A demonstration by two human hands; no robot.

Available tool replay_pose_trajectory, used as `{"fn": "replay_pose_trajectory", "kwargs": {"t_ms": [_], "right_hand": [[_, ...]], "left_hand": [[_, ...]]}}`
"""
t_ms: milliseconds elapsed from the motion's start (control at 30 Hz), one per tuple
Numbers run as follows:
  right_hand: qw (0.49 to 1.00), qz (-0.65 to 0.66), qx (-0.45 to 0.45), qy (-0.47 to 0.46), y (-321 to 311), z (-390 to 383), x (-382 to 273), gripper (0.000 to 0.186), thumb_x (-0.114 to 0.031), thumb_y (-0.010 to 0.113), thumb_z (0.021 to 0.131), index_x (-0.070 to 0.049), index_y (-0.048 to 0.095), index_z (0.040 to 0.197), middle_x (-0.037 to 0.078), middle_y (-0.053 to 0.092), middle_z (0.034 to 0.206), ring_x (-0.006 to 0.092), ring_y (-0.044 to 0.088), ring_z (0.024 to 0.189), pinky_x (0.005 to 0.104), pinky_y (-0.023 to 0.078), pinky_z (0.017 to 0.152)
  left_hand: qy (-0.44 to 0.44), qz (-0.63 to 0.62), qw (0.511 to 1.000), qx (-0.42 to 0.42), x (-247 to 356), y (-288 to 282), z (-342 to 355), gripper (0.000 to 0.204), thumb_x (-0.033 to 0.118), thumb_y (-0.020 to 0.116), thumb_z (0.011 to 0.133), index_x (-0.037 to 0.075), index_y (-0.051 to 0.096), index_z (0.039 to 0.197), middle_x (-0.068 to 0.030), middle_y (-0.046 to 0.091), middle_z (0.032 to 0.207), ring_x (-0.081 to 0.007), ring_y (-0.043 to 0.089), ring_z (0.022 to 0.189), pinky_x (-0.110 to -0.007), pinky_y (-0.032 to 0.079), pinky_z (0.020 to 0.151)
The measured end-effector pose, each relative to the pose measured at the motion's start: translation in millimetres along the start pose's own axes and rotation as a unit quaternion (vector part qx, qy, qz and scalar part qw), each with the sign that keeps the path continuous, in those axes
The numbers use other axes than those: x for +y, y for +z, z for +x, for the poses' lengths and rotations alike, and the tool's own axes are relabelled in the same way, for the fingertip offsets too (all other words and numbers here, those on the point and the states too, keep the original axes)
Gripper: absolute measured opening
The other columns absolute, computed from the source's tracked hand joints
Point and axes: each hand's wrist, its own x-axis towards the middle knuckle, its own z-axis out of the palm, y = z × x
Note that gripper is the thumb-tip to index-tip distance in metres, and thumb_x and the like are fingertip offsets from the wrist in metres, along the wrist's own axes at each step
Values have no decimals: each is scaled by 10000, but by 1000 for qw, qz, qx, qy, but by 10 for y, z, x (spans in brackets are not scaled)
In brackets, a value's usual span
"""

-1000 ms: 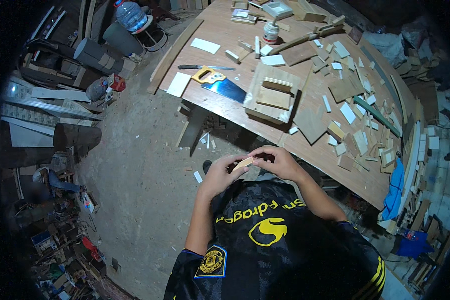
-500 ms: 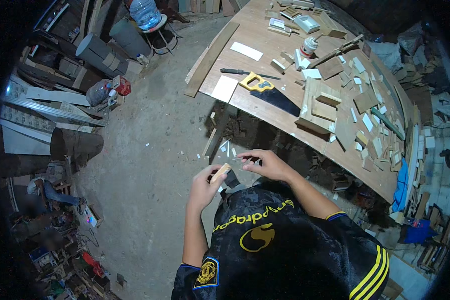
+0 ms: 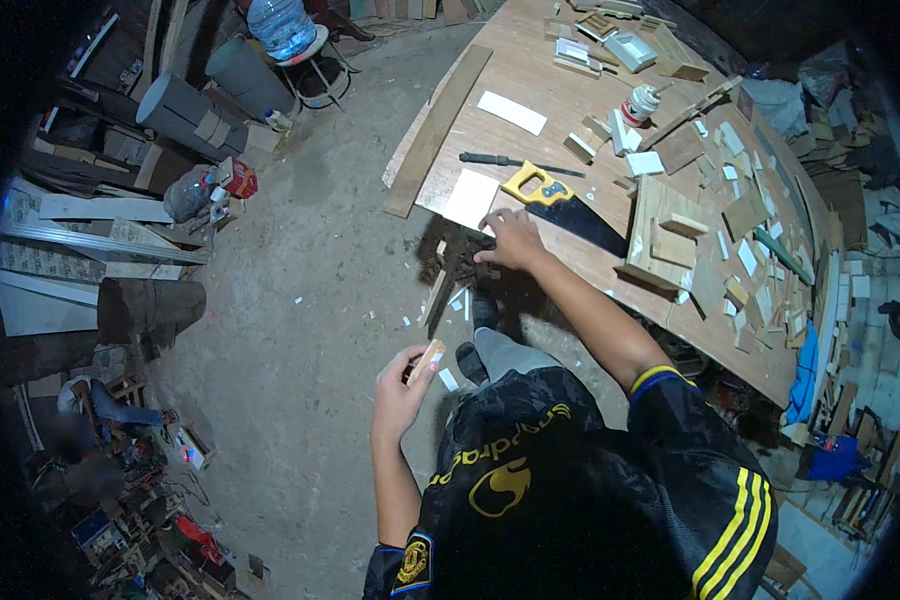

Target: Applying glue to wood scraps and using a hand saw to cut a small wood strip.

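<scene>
Since half a second ago, both hands have parted: my right hand point(image 3: 510, 240) has gone out from my chest to the near edge of the workbench point(image 3: 610, 270), while my left hand point(image 3: 402, 385) has dropped back to my side with the little wooden block point(image 3: 427, 361) in it.

That block sits pinched between my left thumb and fingertips, one pale end sticking up past them. I judge it light and stiff, a dry offcut that won't bend or bruise; its sawn faces look rough enough to give grip, so a pinch across the two broad faces near the middle holds it well. Its small size is the only worry, since it could twist out if I take it by one corner.

My right fingers are spread flat and pressing down at the bench edge, just beside the white sheet point(image 3: 470, 198) and near the yellow handle of the handsaw point(image 3: 560, 203). Whether they close on anything under the palm I cannot tell. The sheet looks thin and floppy, best slid to the edge before lifting. Beyond it the bench is strewn with wood scraps point(image 3: 740, 215) and a small bottle point(image 3: 638, 103).
</scene>
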Motion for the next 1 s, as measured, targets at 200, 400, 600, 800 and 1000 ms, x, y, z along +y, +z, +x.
{"fn": "replay_pose_trajectory", "kwargs": {"t_ms": [200,400,600,800,1000], "right_hand": [[988,-154,30,-14,134,698,-176,960,-645,796,620,-166,451,1377,219,322,1526,489,207,1426,706,213,1079],[989,-137,49,28,116,823,-86,886,-565,787,671,-180,451,1394,264,354,1476,493,191,1418,733,123,1083],[992,-124,-7,-35,14,930,-22,902,-573,788,645,-176,466,1389,274,354,1465,481,250,1395,744,107,1085],[991,-8,129,36,-532,1410,195,919,-521,824,628,-158,457,1389,279,329,1464,479,272,1372,744,140,1075],[982,-41,107,151,-815,2127,749,942,-522,819,656,-160,407,1422,260,329,1475,462,254,1380,750,144,1063]], "left_hand": [[-56,17,998,10,26,-56,265,293,159,707,890,8,658,1136,-86,704,942,-128,625,851,-282,498,776],[-92,-3,995,25,361,-57,755,274,156,698,904,10,657,1132,-31,675,895,-84,571,796,-248,472,718],[-119,-15,992,29,573,-1,978,247,142,683,922,14,654,1131,23,617,857,-58,510,753,-225,433,666],[-134,-9,990,30,786,35,1139,234,130,669,933,17,651,1138,23,624,886,-63,520,776,-224,432,689],[-138,6,990,13,908,38,1282,242,129,672,931,14,651,1144,9,638,919,-66,538,805,-225,438,715]]}}
